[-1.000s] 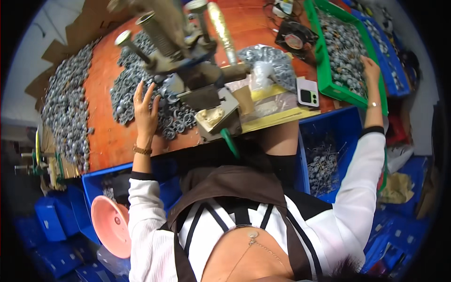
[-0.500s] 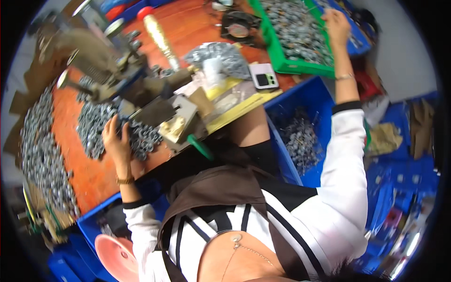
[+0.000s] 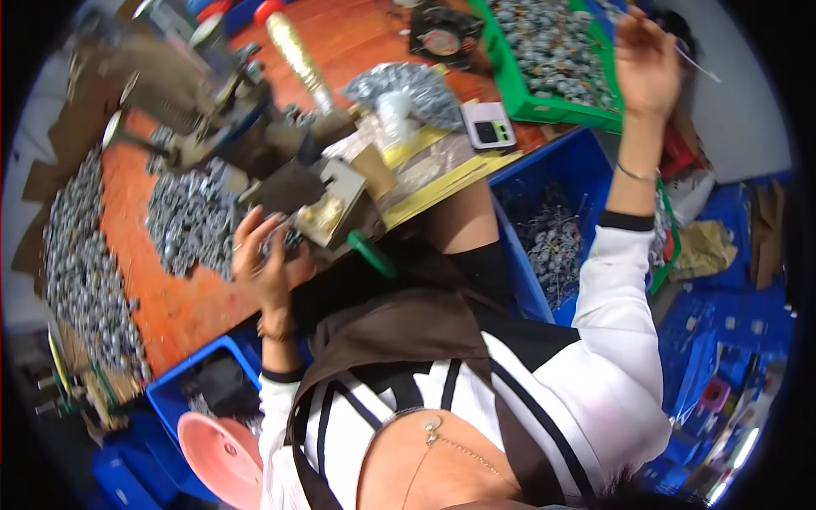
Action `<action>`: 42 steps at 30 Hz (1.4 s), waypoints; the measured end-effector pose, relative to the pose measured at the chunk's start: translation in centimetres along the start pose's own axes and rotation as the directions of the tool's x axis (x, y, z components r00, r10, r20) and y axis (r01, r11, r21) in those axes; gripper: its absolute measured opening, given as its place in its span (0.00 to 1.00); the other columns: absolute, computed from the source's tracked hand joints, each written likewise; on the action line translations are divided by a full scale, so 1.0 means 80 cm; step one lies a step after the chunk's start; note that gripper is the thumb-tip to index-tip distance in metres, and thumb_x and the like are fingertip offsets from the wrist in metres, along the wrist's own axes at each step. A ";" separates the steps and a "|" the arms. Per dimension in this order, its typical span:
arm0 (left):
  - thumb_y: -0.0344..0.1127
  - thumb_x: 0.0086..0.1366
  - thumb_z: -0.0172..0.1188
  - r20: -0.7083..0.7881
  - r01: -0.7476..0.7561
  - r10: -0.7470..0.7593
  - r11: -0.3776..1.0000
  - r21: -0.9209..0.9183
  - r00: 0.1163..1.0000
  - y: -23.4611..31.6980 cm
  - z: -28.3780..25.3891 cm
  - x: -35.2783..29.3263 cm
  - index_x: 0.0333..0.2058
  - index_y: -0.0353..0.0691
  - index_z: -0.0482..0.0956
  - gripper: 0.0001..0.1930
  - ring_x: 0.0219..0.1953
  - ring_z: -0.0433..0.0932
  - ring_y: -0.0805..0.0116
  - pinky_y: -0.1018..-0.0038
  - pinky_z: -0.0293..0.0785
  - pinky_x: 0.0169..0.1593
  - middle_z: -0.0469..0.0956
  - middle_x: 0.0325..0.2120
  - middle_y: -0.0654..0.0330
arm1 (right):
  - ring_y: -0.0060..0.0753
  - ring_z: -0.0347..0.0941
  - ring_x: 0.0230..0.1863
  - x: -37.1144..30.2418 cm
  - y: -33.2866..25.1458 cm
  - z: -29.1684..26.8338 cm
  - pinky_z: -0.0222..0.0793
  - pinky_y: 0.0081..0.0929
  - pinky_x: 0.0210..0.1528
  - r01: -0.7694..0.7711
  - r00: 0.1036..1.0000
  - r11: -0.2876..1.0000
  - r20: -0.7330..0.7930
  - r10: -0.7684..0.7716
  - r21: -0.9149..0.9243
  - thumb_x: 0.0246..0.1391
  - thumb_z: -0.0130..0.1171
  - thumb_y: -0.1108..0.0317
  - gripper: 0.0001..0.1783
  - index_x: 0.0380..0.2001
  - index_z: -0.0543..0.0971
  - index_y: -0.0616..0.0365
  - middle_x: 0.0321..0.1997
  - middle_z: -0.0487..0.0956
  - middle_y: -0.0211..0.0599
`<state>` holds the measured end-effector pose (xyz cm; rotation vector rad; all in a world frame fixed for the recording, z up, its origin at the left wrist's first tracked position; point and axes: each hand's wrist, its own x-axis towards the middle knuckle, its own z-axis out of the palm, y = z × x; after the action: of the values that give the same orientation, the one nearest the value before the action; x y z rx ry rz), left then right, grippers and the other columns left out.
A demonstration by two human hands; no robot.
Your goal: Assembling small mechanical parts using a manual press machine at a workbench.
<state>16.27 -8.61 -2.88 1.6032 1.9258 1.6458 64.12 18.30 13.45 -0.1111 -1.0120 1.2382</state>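
My left hand (image 3: 265,259) is at the right edge of a pile of small grey metal parts (image 3: 191,221), beside the bench machine (image 3: 246,149). Its fingers are bent toward the thumb; whatever lies at the fingertips merges with the grey parts behind. Raised at the far right, my right hand (image 3: 648,72) has its fingers curled. A thin pale wire-like piece (image 3: 699,65) sticks out from them. Just left of that hand stands a green tray (image 3: 544,109) full of grey parts. The machine has a metal block (image 3: 347,191) at its front and a gold-wrapped lever (image 3: 297,59) with a red knob.
A long heap of grey parts (image 3: 85,280) runs along the left side. A phone (image 3: 488,126) and a clear bag of parts (image 3: 408,92) lie on the orange bench. Below its edge are a blue bin (image 3: 523,255) with wire-stemmed parts and a pink bowl (image 3: 217,455).
My left hand has moved right, off the middle of the pile and closer to the machine block. My right hand has come away from the green tray, to the right, with the thin piece now showing.
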 end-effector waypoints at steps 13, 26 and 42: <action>0.26 0.53 0.64 0.247 -0.138 0.123 0.989 0.044 0.961 0.033 0.051 0.002 0.34 0.39 0.80 0.08 0.34 0.75 0.58 0.69 0.71 0.39 0.78 0.31 0.56 | 0.22 0.67 0.20 -0.248 0.099 0.153 0.64 0.16 0.24 -0.367 0.907 0.795 0.007 0.422 -0.483 0.56 0.57 0.71 0.07 0.29 0.72 0.64 0.25 0.75 0.40; 0.28 0.58 0.60 -0.192 -0.067 0.203 0.836 0.545 0.960 -0.072 -0.068 0.088 0.42 0.37 0.79 0.12 0.44 0.76 0.54 0.65 0.71 0.49 0.79 0.40 0.52 | 0.22 0.64 0.23 -0.278 0.136 0.169 0.56 0.17 0.26 -0.456 0.813 0.760 0.130 0.567 -0.463 0.56 0.57 0.68 0.12 0.22 0.70 0.61 0.20 0.70 0.35; 0.28 0.62 0.60 -0.180 0.165 -0.219 0.948 -0.273 0.959 -0.016 -0.046 0.076 0.43 0.33 0.80 0.10 0.28 0.78 0.75 0.79 0.74 0.32 0.80 0.31 0.59 | 0.14 0.71 0.23 -0.296 0.178 0.199 0.62 0.13 0.24 -0.500 0.733 0.568 0.030 0.680 -0.654 0.54 0.59 0.76 0.03 0.31 0.78 0.65 0.22 0.77 0.29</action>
<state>10.45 -6.05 0.51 1.1479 1.8005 1.9473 43.53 -2.55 0.96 -0.8871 -1.7028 1.5133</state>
